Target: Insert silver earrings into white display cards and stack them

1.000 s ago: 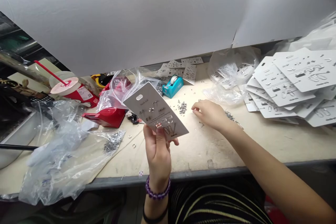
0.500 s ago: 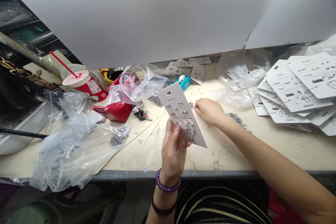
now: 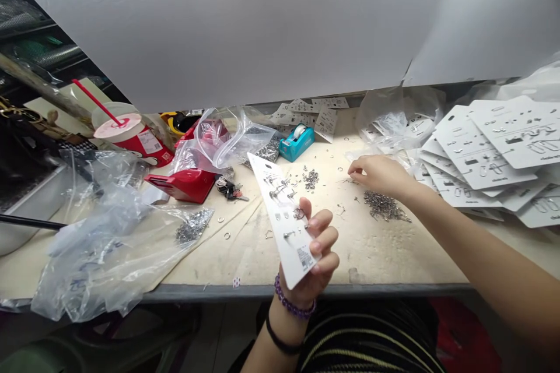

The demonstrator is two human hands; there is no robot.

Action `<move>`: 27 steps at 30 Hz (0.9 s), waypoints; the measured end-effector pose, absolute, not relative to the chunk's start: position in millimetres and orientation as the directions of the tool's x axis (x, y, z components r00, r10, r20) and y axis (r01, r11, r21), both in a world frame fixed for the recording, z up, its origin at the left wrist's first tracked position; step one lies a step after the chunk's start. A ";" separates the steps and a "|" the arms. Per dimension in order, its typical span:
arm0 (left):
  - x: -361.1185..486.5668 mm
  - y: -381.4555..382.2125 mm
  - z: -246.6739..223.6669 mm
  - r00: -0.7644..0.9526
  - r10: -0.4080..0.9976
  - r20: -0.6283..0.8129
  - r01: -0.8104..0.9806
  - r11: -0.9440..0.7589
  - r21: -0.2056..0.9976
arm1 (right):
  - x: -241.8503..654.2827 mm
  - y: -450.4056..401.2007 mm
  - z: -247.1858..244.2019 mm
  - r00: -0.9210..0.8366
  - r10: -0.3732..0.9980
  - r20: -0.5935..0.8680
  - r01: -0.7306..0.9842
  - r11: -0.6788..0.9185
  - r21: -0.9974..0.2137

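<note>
A white earring card (image 3: 286,227) is held upright and tilted in my left hand (image 3: 312,256), its back with metal posts turned toward me. My fingers wrap round its right edge. My right hand (image 3: 378,175) hovers over the table to the right, thumb and index finger bent near each other; whether anything small is between them cannot be made out. Just below that hand lies a pile of small metal pieces (image 3: 385,206). A smaller pile of bits (image 3: 311,179) sits between the card and my right hand.
Stacked white cards (image 3: 490,151) fill the right side. A blue tape dispenser (image 3: 296,143) stands at the back. Toward the left are a red dispenser (image 3: 186,185), keys (image 3: 231,189), plastic bags (image 3: 100,245) and a red cup (image 3: 135,140).
My left hand has turned the card over, so its back shows, and lowered it a little. My right hand has moved right, away from the small pile, and its fingers have loosened.
</note>
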State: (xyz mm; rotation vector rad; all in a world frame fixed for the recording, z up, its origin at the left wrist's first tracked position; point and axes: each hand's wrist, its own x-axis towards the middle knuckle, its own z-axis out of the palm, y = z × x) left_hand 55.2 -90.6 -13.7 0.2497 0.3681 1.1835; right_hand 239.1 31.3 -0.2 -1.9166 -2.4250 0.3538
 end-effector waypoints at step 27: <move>77.8 -91.0 -19.2 -0.090 0.991 -0.099 -0.437 0.050 0.898 | 201.4 -80.5 -7.5 -0.024 0.977 0.211 0.080 0.213 -0.974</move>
